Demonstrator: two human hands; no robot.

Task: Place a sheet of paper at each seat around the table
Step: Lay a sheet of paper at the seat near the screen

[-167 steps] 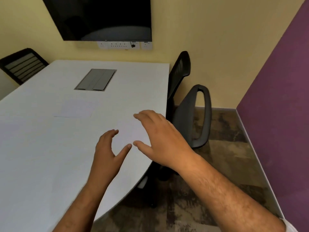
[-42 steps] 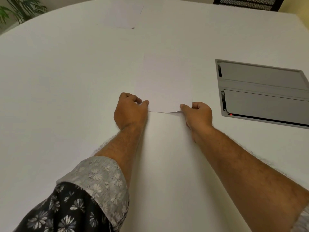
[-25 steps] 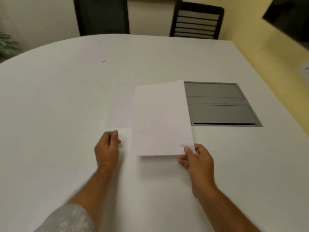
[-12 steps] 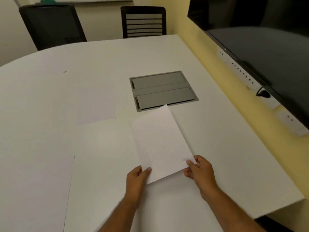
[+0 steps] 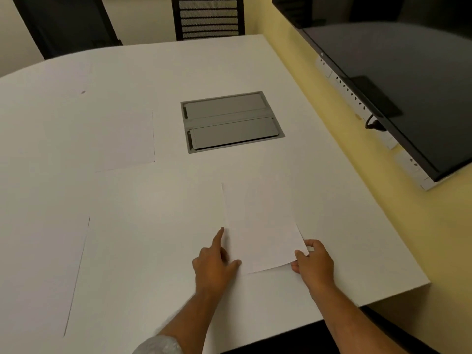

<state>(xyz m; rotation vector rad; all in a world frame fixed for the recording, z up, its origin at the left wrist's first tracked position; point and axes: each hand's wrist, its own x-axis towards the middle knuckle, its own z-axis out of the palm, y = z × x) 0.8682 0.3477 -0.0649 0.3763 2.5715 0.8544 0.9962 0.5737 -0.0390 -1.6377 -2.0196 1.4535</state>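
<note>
White conference table (image 5: 158, 72) fills most of the frame, its right edge running along a yellow wall. Wall-mounted dark screen (image 5: 398, 80) occupies the upper right. Slatted black chair (image 5: 208, 17) stands at the table's far edge, top centre. Grey two-flap cable box (image 5: 231, 121) is set flush in the tabletop, centre. Sheet of paper (image 5: 265, 228) lies lower centre-right, near the table's near edge; its near right corner appears slightly lifted, though the view is soft. A second sheet (image 5: 126, 140) lies flat at centre left; a third sheet (image 5: 38, 272) at lower left. Right hand (image 5: 315, 264) pinches the first sheet's near right corner. Left hand (image 5: 213, 264) is unclenched, index finger extended along the sheet's left edge, gripping nothing.
</note>
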